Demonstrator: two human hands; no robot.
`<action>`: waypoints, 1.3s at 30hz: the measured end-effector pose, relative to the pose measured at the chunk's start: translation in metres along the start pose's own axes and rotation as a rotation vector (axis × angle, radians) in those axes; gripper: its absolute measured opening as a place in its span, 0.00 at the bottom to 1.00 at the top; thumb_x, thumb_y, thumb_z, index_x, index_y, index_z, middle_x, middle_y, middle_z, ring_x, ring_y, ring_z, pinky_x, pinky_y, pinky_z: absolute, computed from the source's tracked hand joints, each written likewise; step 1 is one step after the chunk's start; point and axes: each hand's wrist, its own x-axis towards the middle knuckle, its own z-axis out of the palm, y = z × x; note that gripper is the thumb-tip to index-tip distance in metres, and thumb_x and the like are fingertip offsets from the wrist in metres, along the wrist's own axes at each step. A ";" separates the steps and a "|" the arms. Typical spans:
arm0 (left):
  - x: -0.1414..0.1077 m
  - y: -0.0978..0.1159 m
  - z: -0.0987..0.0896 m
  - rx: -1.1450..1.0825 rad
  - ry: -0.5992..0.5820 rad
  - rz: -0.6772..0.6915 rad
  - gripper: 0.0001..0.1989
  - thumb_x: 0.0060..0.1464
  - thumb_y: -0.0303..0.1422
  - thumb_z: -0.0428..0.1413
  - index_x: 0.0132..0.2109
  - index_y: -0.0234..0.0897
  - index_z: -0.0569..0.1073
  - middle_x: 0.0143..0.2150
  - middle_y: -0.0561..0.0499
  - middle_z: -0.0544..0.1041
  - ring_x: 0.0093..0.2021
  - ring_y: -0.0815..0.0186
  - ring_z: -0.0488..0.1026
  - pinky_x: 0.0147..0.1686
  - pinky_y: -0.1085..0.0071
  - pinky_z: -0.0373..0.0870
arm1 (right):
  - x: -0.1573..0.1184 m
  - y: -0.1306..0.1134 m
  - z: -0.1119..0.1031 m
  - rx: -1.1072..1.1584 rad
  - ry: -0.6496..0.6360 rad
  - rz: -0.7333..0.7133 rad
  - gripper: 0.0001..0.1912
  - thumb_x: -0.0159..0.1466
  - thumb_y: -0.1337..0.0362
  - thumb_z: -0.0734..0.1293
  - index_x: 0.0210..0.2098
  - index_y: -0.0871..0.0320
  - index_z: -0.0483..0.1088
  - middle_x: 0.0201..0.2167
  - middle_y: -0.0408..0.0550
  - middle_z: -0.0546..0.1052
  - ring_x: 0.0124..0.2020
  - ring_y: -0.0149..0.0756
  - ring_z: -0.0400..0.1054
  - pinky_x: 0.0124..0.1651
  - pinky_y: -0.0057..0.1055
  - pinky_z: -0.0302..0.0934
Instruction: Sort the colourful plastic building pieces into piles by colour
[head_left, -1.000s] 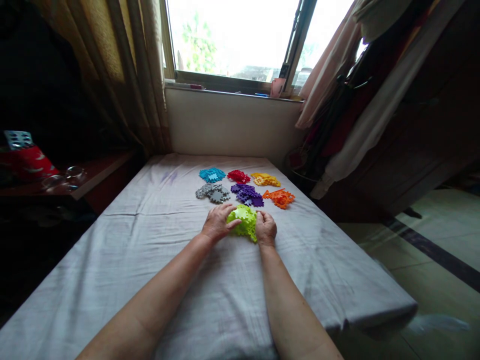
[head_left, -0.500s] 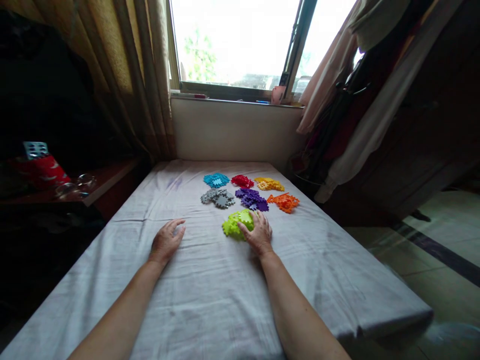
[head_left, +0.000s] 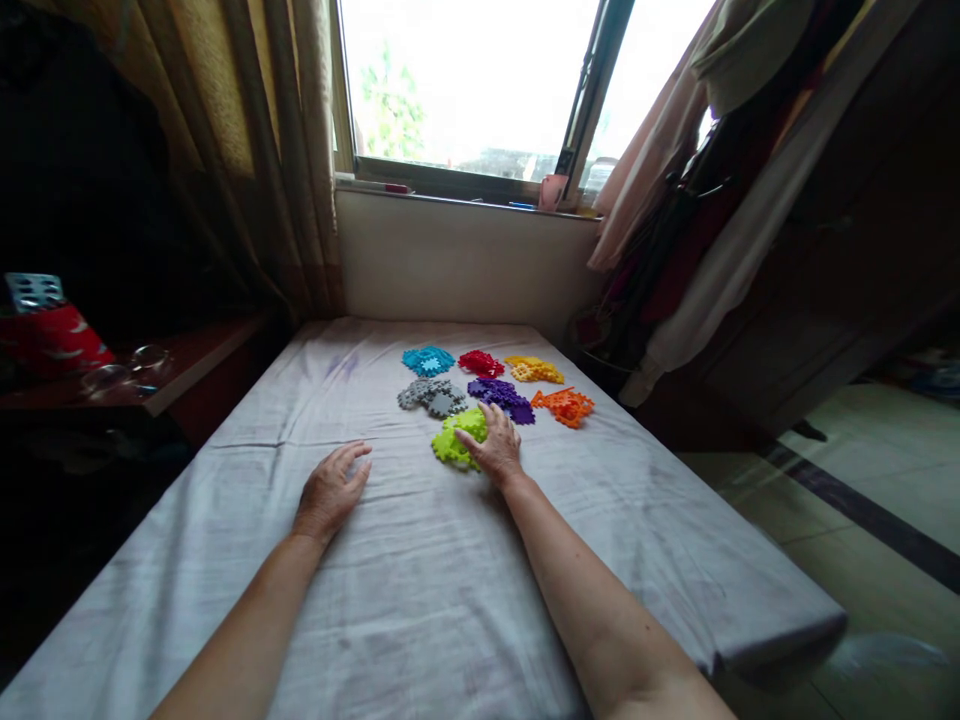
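A heap of lime-green toothed plastic pieces (head_left: 451, 440) lies near the middle of the cloth-covered table (head_left: 405, 580). My right hand (head_left: 495, 445) rests at its right side, fingers spread over the edge of the heap and touching it. To the left, my left hand (head_left: 331, 488) lies on the cloth with fingers apart and nothing in it. Behind the green heap are piles of grey pieces (head_left: 433, 397), purple pieces (head_left: 501, 398) and orange pieces (head_left: 566, 407). Farther back sit blue pieces (head_left: 427, 361), red pieces (head_left: 481, 364) and yellow pieces (head_left: 535, 370).
At the left is a dark side table with a red container (head_left: 56, 340) and glasses (head_left: 142, 368). A curtain (head_left: 262, 150) hangs beside the window, and clothes (head_left: 712, 290) hang at the right. A pink cup (head_left: 552, 192) stands on the sill.
My right hand has moved slightly left, and the green heap has shifted a little left with it. The left hand stays in about the same place. The camera view has turned slightly.
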 end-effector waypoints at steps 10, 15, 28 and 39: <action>0.017 -0.025 -0.007 0.140 0.033 -0.029 0.23 0.57 0.45 0.48 0.51 0.40 0.77 0.58 0.46 0.77 0.58 0.58 0.74 0.61 0.61 0.68 | 0.073 0.124 -0.063 -0.029 0.269 0.236 0.26 0.66 0.56 0.60 0.58 0.63 0.70 0.61 0.63 0.70 0.63 0.50 0.61 0.66 0.46 0.55; 0.030 -0.047 -0.020 0.433 0.021 -0.061 0.24 0.58 0.43 0.46 0.52 0.36 0.78 0.60 0.40 0.76 0.61 0.51 0.71 0.62 0.52 0.65 | 0.109 0.190 -0.079 -0.075 0.227 0.482 0.31 0.68 0.53 0.58 0.65 0.62 0.63 0.62 0.64 0.68 0.64 0.51 0.62 0.65 0.45 0.57; 0.028 -0.055 -0.018 0.590 0.015 -0.107 0.29 0.61 0.44 0.41 0.56 0.33 0.75 0.61 0.37 0.74 0.62 0.50 0.70 0.60 0.52 0.65 | 0.134 0.137 0.007 0.210 0.144 0.160 0.21 0.61 0.55 0.63 0.48 0.56 0.78 0.51 0.54 0.77 0.57 0.45 0.68 0.64 0.42 0.59; 0.028 -0.057 -0.019 0.568 0.023 -0.110 0.28 0.61 0.45 0.42 0.55 0.34 0.76 0.60 0.38 0.75 0.62 0.51 0.70 0.60 0.52 0.65 | 0.098 -0.020 0.077 0.482 0.288 0.024 0.19 0.63 0.54 0.64 0.50 0.54 0.74 0.61 0.55 0.67 0.64 0.48 0.59 0.67 0.51 0.53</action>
